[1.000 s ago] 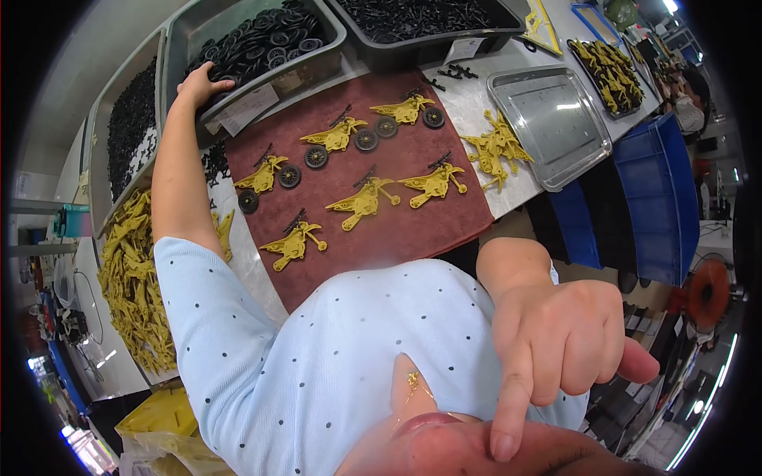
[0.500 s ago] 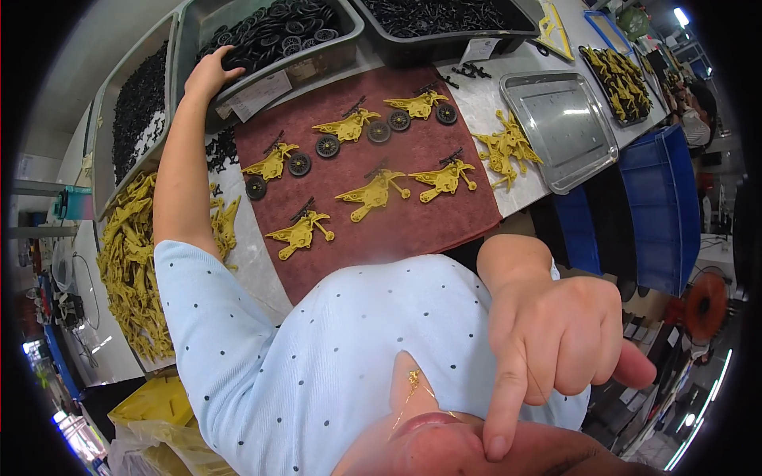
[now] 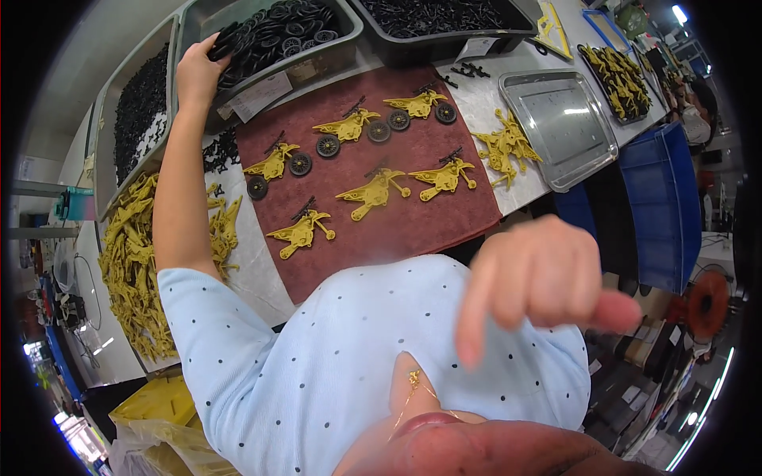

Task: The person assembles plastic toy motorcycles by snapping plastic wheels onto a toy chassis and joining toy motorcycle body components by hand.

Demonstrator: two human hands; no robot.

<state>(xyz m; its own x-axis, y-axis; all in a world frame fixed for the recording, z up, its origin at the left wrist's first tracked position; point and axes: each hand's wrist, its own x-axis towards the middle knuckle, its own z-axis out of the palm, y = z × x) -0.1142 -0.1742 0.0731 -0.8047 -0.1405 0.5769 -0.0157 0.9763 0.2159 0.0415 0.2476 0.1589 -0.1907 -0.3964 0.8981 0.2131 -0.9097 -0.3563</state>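
My left hand (image 3: 197,73) is at the left end of a grey bin, closed on black toy wheels (image 3: 225,43); how many it holds is hidden. More black wheels (image 3: 279,30) fill that bin. Above my chest, my right hand (image 3: 538,276) is in the air, slightly blurred, index finger and thumb stretched out, holding nothing visible. On a dark red cloth (image 3: 468,214) lie yellow toy motorcycle bodies in two rows. The far-row bodies (image 3: 347,127) have black wheels beside them; the near-row bodies (image 3: 302,232) have none. Black handlebar pieces top most bodies.
Yellow body parts (image 3: 131,270) are heaped on the left. Bins of small black parts (image 3: 139,111) stand at left and back right. A clear tray (image 3: 559,131) and loose yellow parts (image 3: 508,147) sit right of the cloth. Blue crates (image 3: 659,206) stand beyond the table's right edge.
My left hand has moved slightly up and left along the wheel bin and now shows wheels in its grip. My right hand has moved away from my face, up toward the table.
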